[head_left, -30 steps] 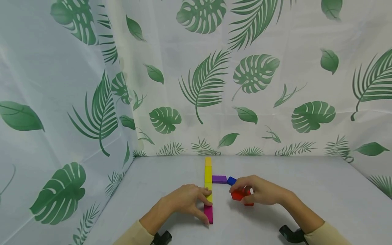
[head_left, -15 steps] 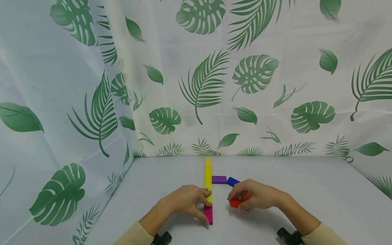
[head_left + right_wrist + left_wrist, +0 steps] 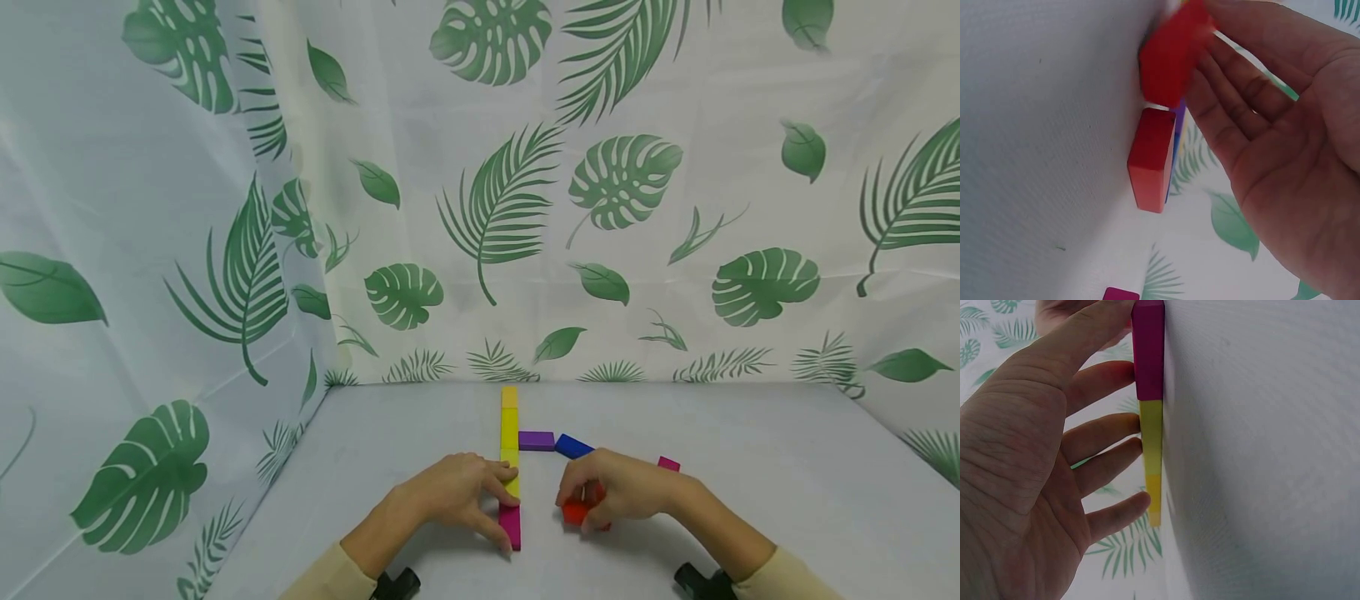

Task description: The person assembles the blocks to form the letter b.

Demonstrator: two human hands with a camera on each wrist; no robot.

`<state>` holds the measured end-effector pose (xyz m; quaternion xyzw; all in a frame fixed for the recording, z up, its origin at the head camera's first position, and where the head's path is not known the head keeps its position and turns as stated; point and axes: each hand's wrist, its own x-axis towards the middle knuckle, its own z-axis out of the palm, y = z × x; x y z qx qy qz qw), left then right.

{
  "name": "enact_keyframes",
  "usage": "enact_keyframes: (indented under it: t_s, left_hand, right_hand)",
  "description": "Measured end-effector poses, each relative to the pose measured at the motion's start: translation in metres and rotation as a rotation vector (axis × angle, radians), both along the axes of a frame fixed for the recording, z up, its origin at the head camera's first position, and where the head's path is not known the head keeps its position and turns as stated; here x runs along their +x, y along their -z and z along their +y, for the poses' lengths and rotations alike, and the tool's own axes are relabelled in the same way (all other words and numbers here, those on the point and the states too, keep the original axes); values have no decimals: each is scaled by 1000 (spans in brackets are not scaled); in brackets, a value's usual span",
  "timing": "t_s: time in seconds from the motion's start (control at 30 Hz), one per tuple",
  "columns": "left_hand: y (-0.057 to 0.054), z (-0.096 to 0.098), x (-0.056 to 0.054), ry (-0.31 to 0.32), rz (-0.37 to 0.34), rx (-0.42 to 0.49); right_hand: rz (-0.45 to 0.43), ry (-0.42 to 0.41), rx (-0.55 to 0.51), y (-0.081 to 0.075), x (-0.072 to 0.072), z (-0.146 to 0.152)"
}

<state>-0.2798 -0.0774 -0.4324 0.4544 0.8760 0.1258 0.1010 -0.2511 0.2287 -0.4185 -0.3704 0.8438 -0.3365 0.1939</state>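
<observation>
My left hand (image 3: 468, 496) lies along the left side of a straight row of blocks. In the left wrist view its fingertips touch the yellow blocks (image 3: 1151, 434), and the thumb reaches the near end of the magenta block (image 3: 1149, 353). To the right of the row, my right hand (image 3: 626, 485) pinches a red block (image 3: 1172, 59) between thumb and fingers, low over the table. Just behind that one, a second red block (image 3: 1152, 153) shows in the right wrist view. The right hand partly hides the red blocks in the head view.
A purple block (image 3: 536, 441) extends right from the row, and a blue block (image 3: 573, 446) slants away from its end. Another magenta block (image 3: 669, 463) shows beyond the right wrist. The white table (image 3: 405, 417) meets a leaf-patterned curtain (image 3: 645, 333) at the back.
My right hand has come nearer to me and slightly left with the red block, uncovering more of the blue block and the far magenta block. The left hand has stayed in place.
</observation>
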Motion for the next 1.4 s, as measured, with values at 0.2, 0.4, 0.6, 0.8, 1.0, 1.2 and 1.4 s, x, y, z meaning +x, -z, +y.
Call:
enact_keyframes:
  t_s: [0.2,0.4,0.6,0.8,1.0,1.2,1.4]
  left_hand:
    - [0,0,0,0,-11,11]
    - [2,0,-1,6,-5,12]
    - [3,1,-2,6,-1,10]
    - [3,1,-1,6,2,4]
    - [2,1,-1,-2,-4,5]
    - [2,1,-1,-6,-7,5]
    - [3,1,-2,-2,2,6]
  right_hand:
    - [20,-17,9,0,0,-2]
    - [17,-7,27,1,-1,-1]
    - [31,7,64,-2,-1,-1]
    - [32,30,99,-6,2,-1]
    - [37,34,112,-6,2,-1]
    - [36,31,120,-5,1,1]
    - [38,34,126,-5,1,1]
